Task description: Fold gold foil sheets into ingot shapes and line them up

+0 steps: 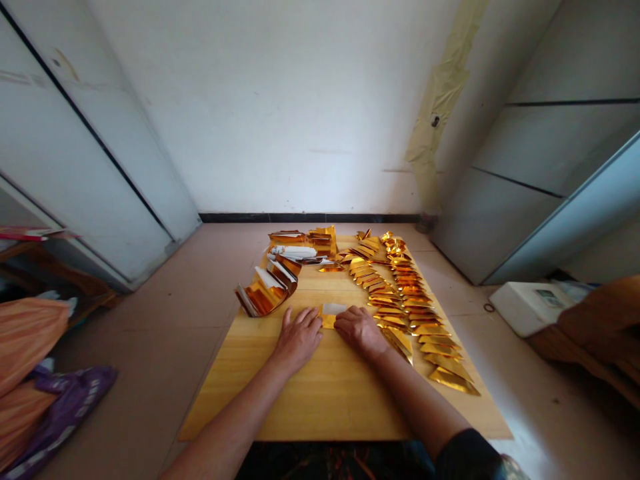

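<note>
A small sheet of gold foil paper (329, 321) with a whitish-grey back lies partly folded on the wooden board, between my two hands. My left hand (299, 337) grips its left edge with the thumb side, while the outer fingers are spread over the wood. At the right edge, my right hand (361, 331) has its fingers curled onto the paper. Just right of that hand lie folded gold foil pieces (397, 343). Beyond my left hand stands a curved stack of loose gold and white foil sheets (273, 287). Both thumbs are mostly hidden.
Rows of folded gold pieces (415, 293) run along the right of the wooden board (300, 413). More foil sheets (300, 252) lie at its far end. A white box (525, 307) stands at right; a purple bag (75, 407) lies at left. A wall closes the far side.
</note>
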`<state>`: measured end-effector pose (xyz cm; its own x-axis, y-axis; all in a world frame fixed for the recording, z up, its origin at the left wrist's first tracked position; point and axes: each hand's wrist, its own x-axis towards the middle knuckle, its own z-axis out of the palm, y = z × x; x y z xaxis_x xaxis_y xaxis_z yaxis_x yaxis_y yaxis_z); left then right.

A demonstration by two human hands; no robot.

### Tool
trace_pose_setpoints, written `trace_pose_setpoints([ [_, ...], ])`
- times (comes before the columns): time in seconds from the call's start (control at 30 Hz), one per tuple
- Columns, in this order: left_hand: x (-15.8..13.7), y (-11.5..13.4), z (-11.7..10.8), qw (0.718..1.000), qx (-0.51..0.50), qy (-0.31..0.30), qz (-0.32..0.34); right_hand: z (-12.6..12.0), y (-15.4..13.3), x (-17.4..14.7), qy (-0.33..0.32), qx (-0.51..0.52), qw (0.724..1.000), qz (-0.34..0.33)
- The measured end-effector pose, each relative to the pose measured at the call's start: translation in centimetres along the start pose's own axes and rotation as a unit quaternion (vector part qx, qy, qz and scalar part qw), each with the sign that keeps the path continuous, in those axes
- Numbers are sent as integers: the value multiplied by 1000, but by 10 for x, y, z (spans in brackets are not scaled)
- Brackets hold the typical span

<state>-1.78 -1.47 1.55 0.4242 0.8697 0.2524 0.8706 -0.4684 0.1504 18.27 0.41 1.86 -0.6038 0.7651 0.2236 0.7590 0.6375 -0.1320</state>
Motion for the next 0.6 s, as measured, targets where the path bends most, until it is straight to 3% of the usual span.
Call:
trace_pose_setpoints([
  [0.23,1,5,5,999,-7,14,-34,3,-3,0,-34,-83,994,-66],
  [0.37,6,19,6,996,-3,44,-82,8,-3,0,-11,-88,995,-55],
  [0.6,12,37,10,986,9,82,-145,10,-1,2,-28,-79,996,-18],
])
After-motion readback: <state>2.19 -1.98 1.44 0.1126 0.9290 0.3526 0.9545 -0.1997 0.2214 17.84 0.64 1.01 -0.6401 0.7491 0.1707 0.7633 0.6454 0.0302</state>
